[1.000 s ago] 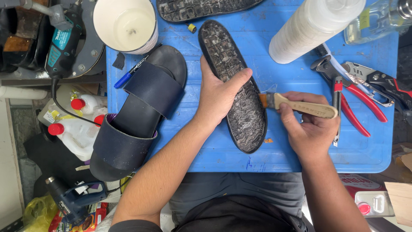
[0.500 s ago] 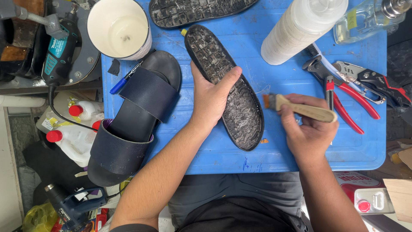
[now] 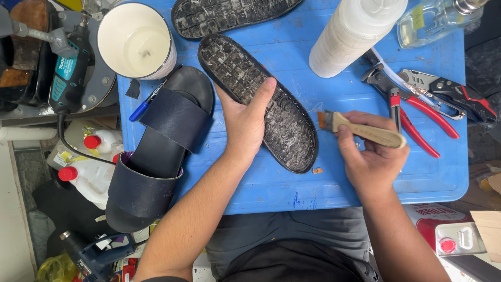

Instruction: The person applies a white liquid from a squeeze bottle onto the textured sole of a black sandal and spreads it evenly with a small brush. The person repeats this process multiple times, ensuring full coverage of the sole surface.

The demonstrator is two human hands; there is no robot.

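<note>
Your left hand [image 3: 245, 122] lies flat along the left edge of the dark, rough rubber shoe sole [image 3: 261, 99], fingers stretched out and pressing on it rather than curled around it. The sole rests tread-up, slanted across the middle of the blue plastic desk [image 3: 365, 177], its surface smeared with pale, greyish glue. Your right hand [image 3: 373, 156] is closed around the wooden handle of a small glue brush [image 3: 362, 130]; its bristles sit just beside the right edge of the sole, and whether they touch it you cannot tell.

A second dark sole [image 3: 229, 15] lies at the far edge of the desk. A dark navy two-strap sandal [image 3: 162, 151] hangs over the desk's left edge, beside a blue pen [image 3: 146, 104]. A white tub of glue [image 3: 136, 42] stands at the far left corner, a white plastic bottle [image 3: 355, 34] stands to the right, and red-handled pliers [image 3: 417, 112] lie near your right hand.
</note>
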